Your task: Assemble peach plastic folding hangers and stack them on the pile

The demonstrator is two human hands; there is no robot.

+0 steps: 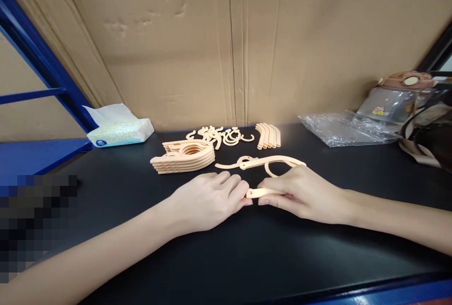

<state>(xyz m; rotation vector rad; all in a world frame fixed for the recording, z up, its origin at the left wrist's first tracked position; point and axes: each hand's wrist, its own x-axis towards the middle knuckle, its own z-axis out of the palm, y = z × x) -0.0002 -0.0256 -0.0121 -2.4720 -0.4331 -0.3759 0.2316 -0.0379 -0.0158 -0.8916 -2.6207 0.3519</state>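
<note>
Both hands meet over the front middle of the black table. Between them shows a beige plastic folding-hanger arm (259,193) with a small hole near its left end. My right hand (307,194) pinches this arm between thumb and fingers. My left hand (215,199) is closed around the left end, its fingers hiding what they grip there. Just behind the hands lies a folding hanger (271,160) with a hook and a curved arm. A stack of hanger arms (183,160) stands behind my left hand.
Loose hooks (229,136) lie in a pile at the back, beside several short curved pieces (268,135). A tissue pack (120,131) sits back left. At back right are a clear plastic bag (346,128), a bottle (388,100) and a dark bag (431,131). Cardboard (197,51) stands behind.
</note>
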